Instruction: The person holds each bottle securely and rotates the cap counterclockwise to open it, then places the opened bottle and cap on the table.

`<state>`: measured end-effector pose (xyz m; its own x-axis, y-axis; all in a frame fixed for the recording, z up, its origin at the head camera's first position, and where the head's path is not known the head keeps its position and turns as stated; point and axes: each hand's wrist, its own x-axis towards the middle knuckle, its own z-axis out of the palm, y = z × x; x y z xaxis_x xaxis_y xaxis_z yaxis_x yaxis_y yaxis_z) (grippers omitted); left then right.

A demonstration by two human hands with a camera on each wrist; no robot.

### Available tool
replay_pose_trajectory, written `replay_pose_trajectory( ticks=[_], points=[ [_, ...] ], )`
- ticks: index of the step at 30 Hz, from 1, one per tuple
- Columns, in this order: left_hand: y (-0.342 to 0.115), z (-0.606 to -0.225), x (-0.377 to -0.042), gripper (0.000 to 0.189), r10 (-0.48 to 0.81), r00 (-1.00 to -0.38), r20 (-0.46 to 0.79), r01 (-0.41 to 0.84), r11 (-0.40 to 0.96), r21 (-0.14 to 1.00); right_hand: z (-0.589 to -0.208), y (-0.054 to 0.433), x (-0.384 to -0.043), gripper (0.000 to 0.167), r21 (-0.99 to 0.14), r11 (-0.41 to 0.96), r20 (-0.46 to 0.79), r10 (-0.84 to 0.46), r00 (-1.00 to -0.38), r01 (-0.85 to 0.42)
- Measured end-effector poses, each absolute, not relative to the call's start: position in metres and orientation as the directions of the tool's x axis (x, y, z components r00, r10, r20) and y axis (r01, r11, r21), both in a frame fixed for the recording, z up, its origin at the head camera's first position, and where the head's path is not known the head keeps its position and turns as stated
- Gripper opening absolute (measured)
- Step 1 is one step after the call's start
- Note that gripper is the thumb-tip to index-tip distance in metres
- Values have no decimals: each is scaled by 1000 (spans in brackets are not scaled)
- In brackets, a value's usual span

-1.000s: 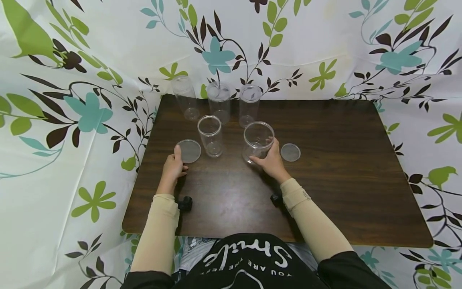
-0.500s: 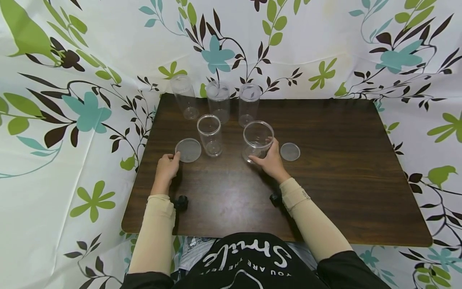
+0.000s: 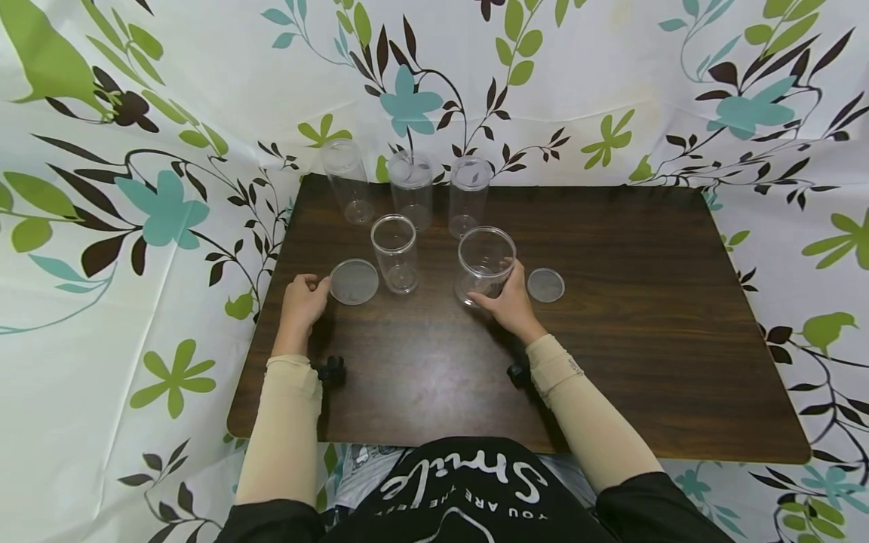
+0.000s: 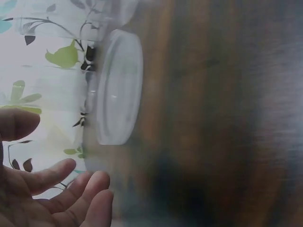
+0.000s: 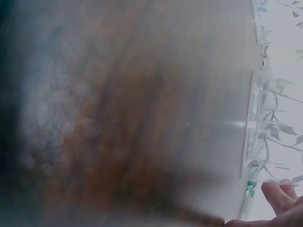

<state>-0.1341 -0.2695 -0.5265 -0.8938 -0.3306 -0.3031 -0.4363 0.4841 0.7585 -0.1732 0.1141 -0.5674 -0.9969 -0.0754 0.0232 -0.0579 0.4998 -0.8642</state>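
Observation:
My right hand (image 3: pixel 509 305) grips the side of a wide clear jar (image 3: pixel 480 265), which stands upright with its top uncovered. My left hand (image 3: pixel 302 303) is just left of a large clear round lid (image 3: pixel 354 282) lying on the table. In the left wrist view that hand's fingers (image 4: pixel 94 189) are relaxed and apart from the lid, holding nothing. Between the large lid and the wide jar stands a narrower clear jar (image 3: pixel 398 265), also uncovered. A smaller clear lid (image 3: pixel 546 286) lies to the right of my right hand. The right wrist view is mostly blurred.
Three tall clear jars stand along the back of the dark wooden table (image 3: pixel 645 339): one at the left (image 3: pixel 349 185), a middle jar (image 3: pixel 412 192) and a right jar (image 3: pixel 468 197). A leaf-patterned cloth (image 3: pixel 577 98) hangs behind the table.
My left hand has moved left, from the near-left edge of the large lid to beside it. The right hand and the wide jar have stayed put.

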Motion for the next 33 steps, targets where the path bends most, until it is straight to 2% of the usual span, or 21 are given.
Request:
replay_pose_trajectory(
  ticks=[6,12,17,26,33],
  points=[
    [-271,-510,-165,64,-342,-916,-210,-369,514,774,-567,116,-174,103,-862,502,38,-73,-997,-69],
    [-266,-503,-197,69,-308,-920,-241,-364,447,817,-565,117,-172,101,-845,531,27,-72,-997,-61],
    [-260,-505,-224,68,-365,-903,-227,-373,405,835,-565,117,-172,101,-840,539,20,-92,-996,-66],
    [-253,-507,-260,89,-416,-891,-181,-345,362,866,-564,117,-171,102,-847,528,4,-115,-993,-65],
    [-251,-506,-276,97,-389,-904,-180,-322,337,885,-565,119,-167,104,-844,533,13,-100,-995,-65]
  ],
)
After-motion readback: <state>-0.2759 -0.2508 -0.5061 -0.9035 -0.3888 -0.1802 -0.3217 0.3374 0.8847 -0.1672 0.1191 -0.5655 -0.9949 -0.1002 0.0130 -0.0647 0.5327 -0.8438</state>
